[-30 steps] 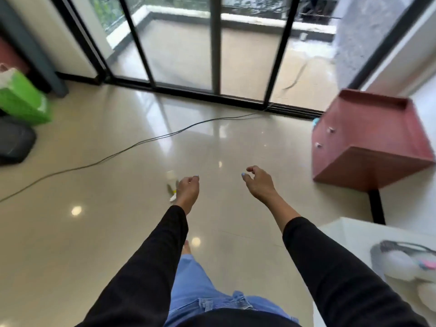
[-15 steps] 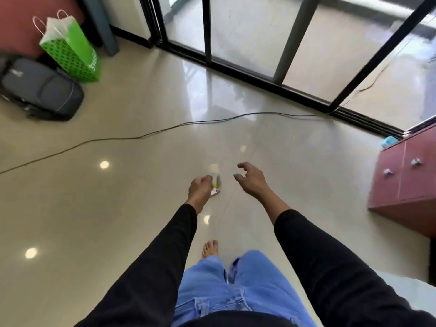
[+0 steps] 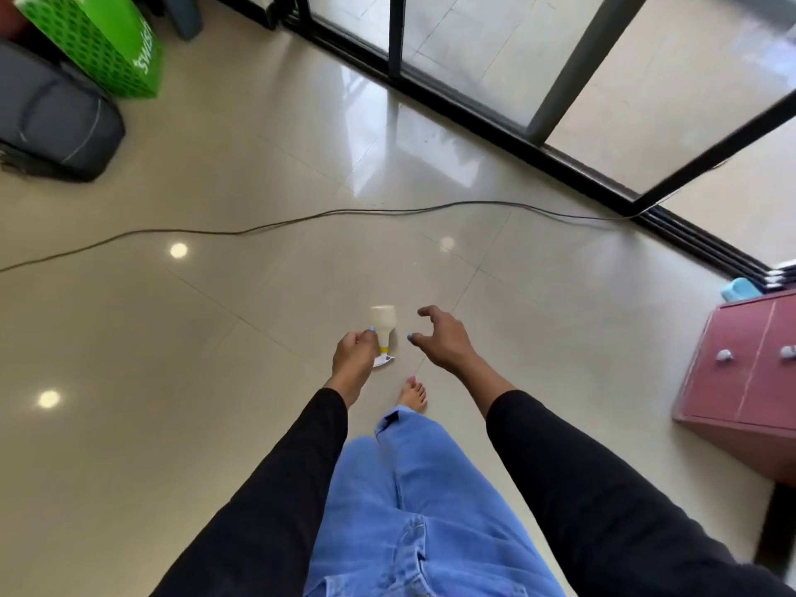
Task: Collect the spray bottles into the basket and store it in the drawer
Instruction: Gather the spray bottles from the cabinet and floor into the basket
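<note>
I'm at the collecting step: my left hand (image 3: 351, 361) pinches a small pale bottle (image 3: 383, 327) by its neck, near the yellow collar, holding it above the floor (image 3: 215, 381) with its base pointing away from me, while my right hand (image 3: 443, 338) hangs just beside it, empty, fingers spread and curled. No basket shows anywhere in view, so I judge the next move calls for finding it and dropping the bottle in. The drawer unit (image 3: 749, 372) stands well apart on my right, its drawers closed, for storing later.
</note>
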